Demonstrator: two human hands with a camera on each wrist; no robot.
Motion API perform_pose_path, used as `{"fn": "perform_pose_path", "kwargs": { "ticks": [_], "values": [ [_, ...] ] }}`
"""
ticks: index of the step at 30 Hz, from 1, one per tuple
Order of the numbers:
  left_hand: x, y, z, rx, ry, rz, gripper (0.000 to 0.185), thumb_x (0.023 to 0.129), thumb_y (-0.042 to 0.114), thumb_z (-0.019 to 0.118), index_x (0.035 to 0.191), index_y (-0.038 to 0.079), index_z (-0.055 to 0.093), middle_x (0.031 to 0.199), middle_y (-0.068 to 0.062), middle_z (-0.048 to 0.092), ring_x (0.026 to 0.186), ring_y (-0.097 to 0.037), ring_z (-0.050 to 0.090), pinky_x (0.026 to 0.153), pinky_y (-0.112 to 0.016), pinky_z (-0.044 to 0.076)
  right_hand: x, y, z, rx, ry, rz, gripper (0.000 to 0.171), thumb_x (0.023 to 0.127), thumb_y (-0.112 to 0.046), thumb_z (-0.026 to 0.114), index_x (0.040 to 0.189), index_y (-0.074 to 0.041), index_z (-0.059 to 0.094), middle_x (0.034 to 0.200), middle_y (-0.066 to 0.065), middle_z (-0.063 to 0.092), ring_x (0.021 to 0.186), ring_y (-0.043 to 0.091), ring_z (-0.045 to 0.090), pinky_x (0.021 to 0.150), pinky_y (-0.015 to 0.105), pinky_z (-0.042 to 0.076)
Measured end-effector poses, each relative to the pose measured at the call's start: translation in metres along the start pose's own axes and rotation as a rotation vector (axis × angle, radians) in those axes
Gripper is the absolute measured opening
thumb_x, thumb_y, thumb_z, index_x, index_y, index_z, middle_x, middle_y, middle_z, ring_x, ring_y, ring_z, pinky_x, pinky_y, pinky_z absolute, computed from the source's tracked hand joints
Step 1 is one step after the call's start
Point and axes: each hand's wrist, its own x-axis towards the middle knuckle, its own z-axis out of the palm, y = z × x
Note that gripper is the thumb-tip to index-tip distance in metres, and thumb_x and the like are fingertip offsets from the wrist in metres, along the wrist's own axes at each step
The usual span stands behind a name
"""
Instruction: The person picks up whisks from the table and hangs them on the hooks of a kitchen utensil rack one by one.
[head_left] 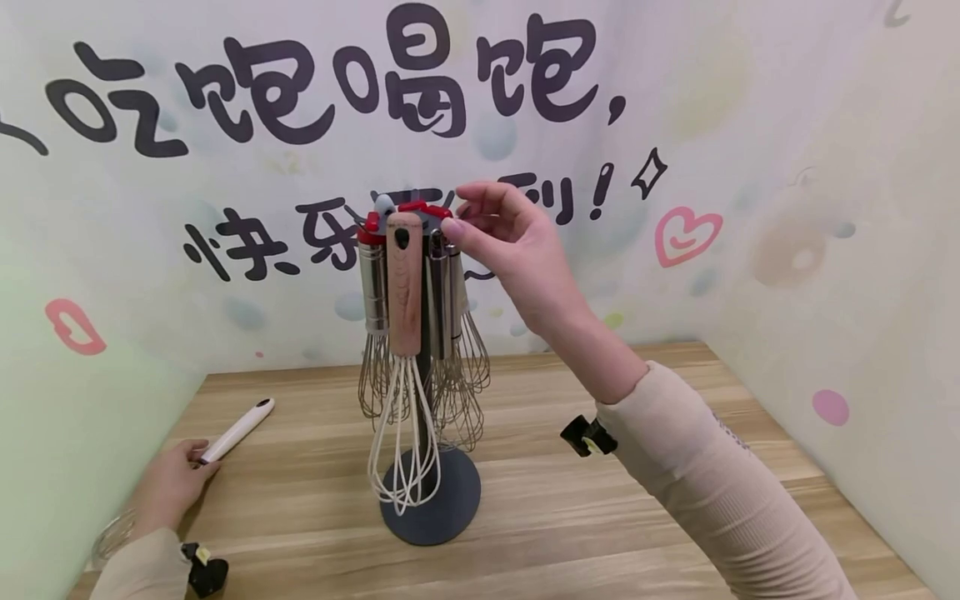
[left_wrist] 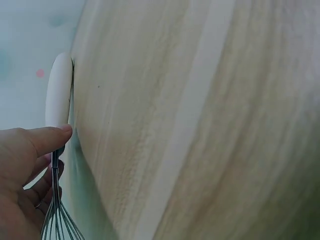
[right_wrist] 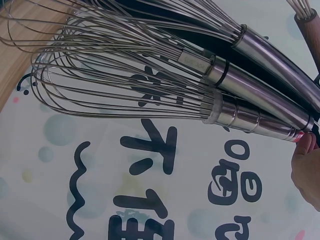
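At the left, my left hand (head_left: 168, 483) grips a wire whisk with a white handle (head_left: 238, 431) low over the table; its thumb lies on the handle's lower end in the left wrist view, with the metal wires (left_wrist: 57, 215) pointing down. My right hand (head_left: 517, 250) is raised to the top of a dark whisk stand, thumb and fingers at the red end (right_wrist: 299, 136) of a steel-handled whisk (right_wrist: 245, 118). Several whisks hang round the stand, among them one with a wooden handle (head_left: 405, 287) and cream wires at the front.
The stand's round dark base (head_left: 457, 500) rests on the wood-grain table (head_left: 570, 517). Behind the table is a wall (head_left: 315, 175) printed with large black characters. More walls rise at both sides. Other steel whisks (right_wrist: 277, 67) hang close beside the right hand.
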Motion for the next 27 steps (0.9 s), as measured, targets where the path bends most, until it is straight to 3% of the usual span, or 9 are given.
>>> {"fn": "perform_pose_path", "kwargs": {
  "ticks": [4, 9, 19, 22, 27],
  "values": [
    [-0.001, -0.001, 0.000, -0.034, 0.031, 0.000, 0.043, 0.087, 0.004, 0.059, 0.119, -0.021, 0.046, 0.109, -0.039, 0.056, 0.096, -0.051, 0.056, 0.075, -0.048, 0.048, 0.000, 0.000, 0.000, -0.003, -0.006, -0.003, 0.034, 0.087, -0.002, 0.064, 0.120, 0.001, 0.056, 0.095, -0.002, 0.056, 0.088, 0.011, 0.055, 0.077, 0.015, 0.050],
    [0.000, 0.009, -0.007, -0.084, 0.060, 0.023, 0.043, 0.088, 0.005, 0.058, 0.122, -0.018, 0.046, 0.110, -0.038, 0.053, 0.093, -0.047, 0.056, 0.066, -0.030, 0.041, 0.000, -0.001, 0.000, -0.003, -0.007, -0.010, 0.034, 0.087, -0.002, 0.064, 0.120, 0.002, 0.055, 0.095, -0.002, 0.056, 0.088, 0.011, 0.055, 0.077, 0.015, 0.050],
    [0.004, 0.044, -0.023, -0.117, 0.159, 0.084, 0.040, 0.092, 0.006, 0.057, 0.125, -0.015, 0.049, 0.109, -0.036, 0.051, 0.085, -0.039, 0.056, 0.059, -0.025, 0.037, 0.000, 0.001, 0.000, -0.005, -0.003, 0.007, 0.033, 0.087, -0.003, 0.065, 0.119, 0.000, 0.056, 0.095, -0.002, 0.057, 0.088, 0.011, 0.056, 0.078, 0.016, 0.050],
    [0.007, 0.052, -0.026, -0.146, 0.183, 0.082, 0.041, 0.092, 0.008, 0.058, 0.126, -0.013, 0.051, 0.110, -0.034, 0.052, 0.076, -0.022, 0.055, 0.055, -0.023, 0.038, 0.001, 0.001, -0.001, -0.009, -0.004, -0.001, 0.033, 0.087, -0.003, 0.064, 0.119, 0.000, 0.056, 0.095, -0.002, 0.057, 0.088, 0.011, 0.056, 0.078, 0.016, 0.050],
    [0.008, 0.069, -0.033, -0.209, 0.207, 0.039, 0.042, 0.091, 0.013, 0.058, 0.128, -0.007, 0.052, 0.113, -0.027, 0.054, 0.068, 0.008, 0.039, 0.052, -0.019, 0.040, 0.000, 0.000, -0.001, -0.009, -0.008, -0.004, 0.035, 0.087, -0.002, 0.064, 0.121, 0.001, 0.055, 0.094, -0.003, 0.057, 0.087, 0.011, 0.056, 0.078, 0.016, 0.050]
  ]
}}
